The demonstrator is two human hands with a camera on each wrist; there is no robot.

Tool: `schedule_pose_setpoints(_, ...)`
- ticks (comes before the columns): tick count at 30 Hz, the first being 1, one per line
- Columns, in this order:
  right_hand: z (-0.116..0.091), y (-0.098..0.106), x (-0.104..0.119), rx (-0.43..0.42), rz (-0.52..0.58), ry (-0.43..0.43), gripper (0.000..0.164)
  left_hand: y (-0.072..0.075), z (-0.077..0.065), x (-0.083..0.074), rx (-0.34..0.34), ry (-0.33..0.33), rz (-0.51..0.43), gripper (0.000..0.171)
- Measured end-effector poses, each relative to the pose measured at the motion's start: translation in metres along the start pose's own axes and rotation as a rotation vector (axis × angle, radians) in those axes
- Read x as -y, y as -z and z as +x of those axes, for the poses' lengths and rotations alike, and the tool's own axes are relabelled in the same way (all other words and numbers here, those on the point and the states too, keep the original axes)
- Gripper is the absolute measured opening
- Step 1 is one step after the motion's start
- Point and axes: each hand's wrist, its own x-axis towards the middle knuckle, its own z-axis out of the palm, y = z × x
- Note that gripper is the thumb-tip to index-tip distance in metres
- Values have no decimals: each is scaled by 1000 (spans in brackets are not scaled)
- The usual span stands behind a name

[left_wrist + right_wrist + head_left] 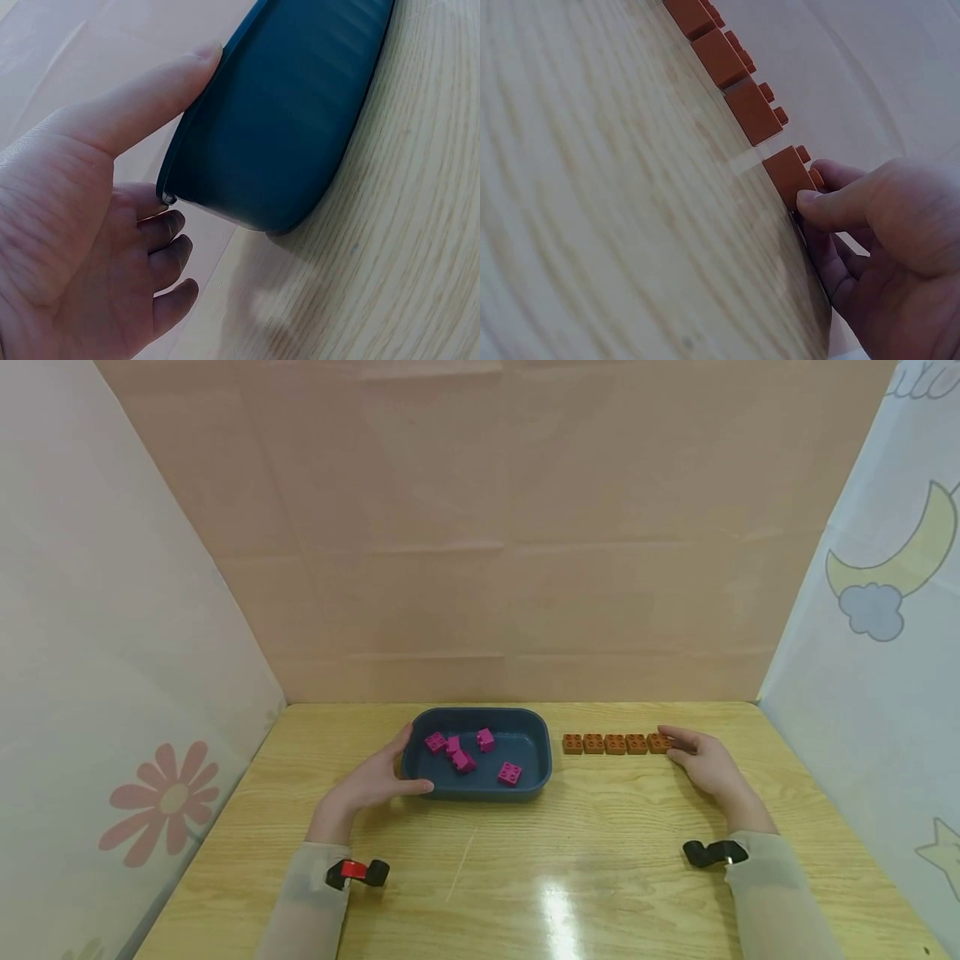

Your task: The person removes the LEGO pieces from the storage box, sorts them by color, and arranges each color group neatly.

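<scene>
Your left hand (366,783) sits at the left end of the blue tray (480,794), thumb and fingers spread apart to span that end, the thumb on the near rim and the fingers reaching round toward the far corner, so you have hold of it. The tray stands upright on the table (465,843), its long axis running left to right, its open top facing up. Inside the tray lie loose magenta bricks (510,774), turned at mixed angles, most of them gathered toward its left half; the one nearest its right end has its studs up. Just right of the tray, five orange bricks (615,744) form a row whose long axis continues left to right, studs upward. At the row's end farthest from the tray, your right hand (707,768) pinches the last orange brick (789,178) between thumb and finger, with a narrow gap between that brick and its neighbour.
</scene>
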Motion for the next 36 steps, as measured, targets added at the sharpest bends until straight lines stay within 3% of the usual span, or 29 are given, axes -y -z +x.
schedule_pose_setpoints(36, 1, 0, -5, 9, 50, -39, 54, 0, 1, 1, 7, 3, -13, 125)
